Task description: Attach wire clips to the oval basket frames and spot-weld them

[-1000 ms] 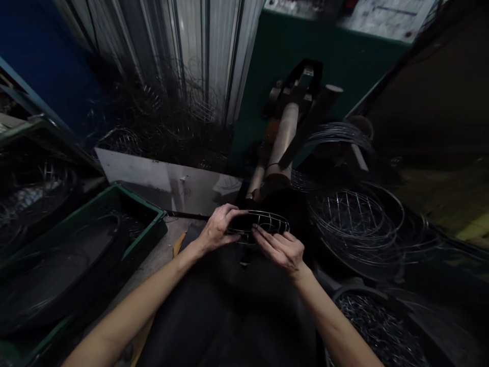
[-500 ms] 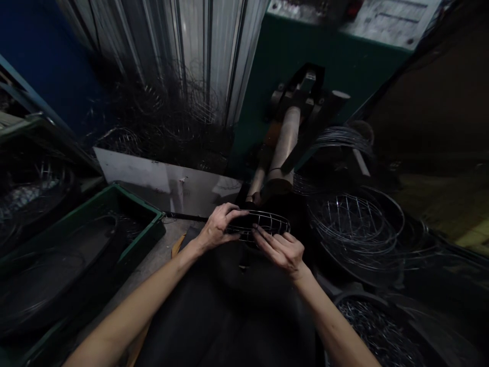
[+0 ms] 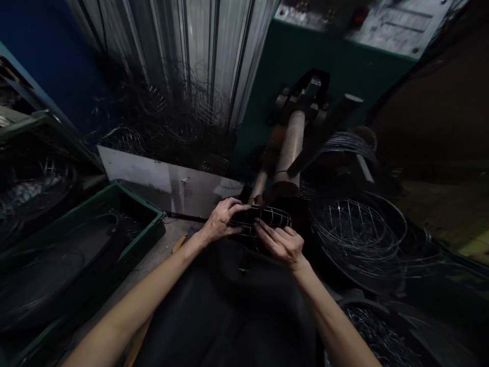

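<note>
Between my hands is a round wire basket [image 3: 278, 216] of thin metal wire, tilted so that its side shows. My left hand [image 3: 223, 220] is closed on its left edge, fingers above and thumb below. My right hand [image 3: 282, 242] grips its near right side, with the fingertips pressed together near the middle wires; whether they also pinch a small piece there I cannot make out. The basket is close to the lower tip of the machine's metal arms [image 3: 259, 191]; whether they touch is too dark to tell.
A green machine [image 3: 294, 56] with a thick metal cylinder [image 3: 292, 137] stands ahead. On the right are a pile of wire grids [image 3: 351, 229] and a tub of small metal pieces [image 3: 376, 326]. Green crates [image 3: 141, 196] lie left, before a pale board [image 3: 160, 178] and tangled wire [image 3: 168, 122].
The basket and both hands have moved slightly up towards the machine's arm tip. Both hands keep their hold. The view has shifted a little.
</note>
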Available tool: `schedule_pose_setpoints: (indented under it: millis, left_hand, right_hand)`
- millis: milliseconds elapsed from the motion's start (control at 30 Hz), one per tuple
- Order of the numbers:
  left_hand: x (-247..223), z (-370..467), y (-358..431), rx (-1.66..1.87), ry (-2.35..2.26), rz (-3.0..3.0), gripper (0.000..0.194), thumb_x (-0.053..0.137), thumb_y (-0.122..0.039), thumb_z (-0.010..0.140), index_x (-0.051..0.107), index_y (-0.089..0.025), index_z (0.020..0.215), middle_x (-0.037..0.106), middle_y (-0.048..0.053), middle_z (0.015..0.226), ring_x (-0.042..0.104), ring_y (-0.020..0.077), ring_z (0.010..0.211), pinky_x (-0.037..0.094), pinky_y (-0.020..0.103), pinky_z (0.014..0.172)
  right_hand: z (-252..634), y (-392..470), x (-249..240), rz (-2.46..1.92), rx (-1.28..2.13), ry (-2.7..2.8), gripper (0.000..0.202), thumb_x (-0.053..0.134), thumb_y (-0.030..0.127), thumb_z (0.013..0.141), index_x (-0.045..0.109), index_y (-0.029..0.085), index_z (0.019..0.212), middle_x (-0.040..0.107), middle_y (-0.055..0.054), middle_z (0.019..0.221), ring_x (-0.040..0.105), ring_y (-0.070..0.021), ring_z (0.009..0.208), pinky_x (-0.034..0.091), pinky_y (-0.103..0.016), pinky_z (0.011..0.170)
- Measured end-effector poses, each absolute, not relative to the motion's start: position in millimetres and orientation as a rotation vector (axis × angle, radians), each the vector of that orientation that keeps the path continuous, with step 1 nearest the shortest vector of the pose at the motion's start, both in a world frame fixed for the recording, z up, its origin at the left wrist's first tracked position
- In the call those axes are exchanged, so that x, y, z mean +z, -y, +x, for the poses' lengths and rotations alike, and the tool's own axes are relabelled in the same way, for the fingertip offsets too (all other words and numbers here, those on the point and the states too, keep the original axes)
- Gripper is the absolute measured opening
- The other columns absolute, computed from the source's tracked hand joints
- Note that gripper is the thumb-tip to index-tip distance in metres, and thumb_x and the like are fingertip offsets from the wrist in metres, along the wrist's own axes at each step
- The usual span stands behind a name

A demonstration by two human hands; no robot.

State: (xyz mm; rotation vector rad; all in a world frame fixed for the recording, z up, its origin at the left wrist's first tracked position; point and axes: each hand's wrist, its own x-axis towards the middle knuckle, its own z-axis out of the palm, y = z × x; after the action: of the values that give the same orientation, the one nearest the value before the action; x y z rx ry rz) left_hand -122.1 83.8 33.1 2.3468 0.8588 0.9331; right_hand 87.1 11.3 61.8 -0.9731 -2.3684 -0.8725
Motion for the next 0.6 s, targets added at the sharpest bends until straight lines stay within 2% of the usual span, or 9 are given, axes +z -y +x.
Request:
schedule_pose_setpoints:
  millis: [200,433,600]
  left_hand:
    - [26.5,-119.6,-87.4,0.951,-0.854,2.369,0.062,0.070,-0.019,0.067,0.047,-0.027,0.124,0.049,0.006,0.117,0.049,0.0238,0.110,0.041,0.040,0.094]
    - [19.0,-129.1,-96.9,0.941,-0.781,2.384,0.052,0.066,-0.026,0.073,0.049,-0.024,0.123,0.050,0.008,0.118,0.048,0.0239,0.113,0.040,0.041,0.096]
    - [8.0,-140.5,-107.9,1.032,-0.837,2.261,0.066,0.070,-0.027,0.068,0.041,-0.021,0.127,0.049,0.009,0.121,0.047,0.0244,0.114,0.039,0.042,0.098]
  right_hand:
    - [93.7,-10.3,50.2,-1.041,-0.850,2.401,0.031,0.052,0.012,0.086,0.063,0.022,0.113,0.063,-0.004,0.116,0.052,-0.0063,0.060,0.033,-0.027,0.057]
    - [82.8,-9.9,36.8,-1.171,-0.802,2.340,0.024,0.053,0.016,0.086,0.066,0.025,0.105,0.061,-0.001,0.121,0.053,-0.0074,0.064,0.033,-0.027,0.061]
    - [70.4,-6.9,41.8,-1.335,-0.698,2.345,0.031,0.047,0.019,0.090,0.060,0.030,0.116,0.060,0.000,0.122,0.054,-0.0078,0.063,0.035,-0.027,0.060]
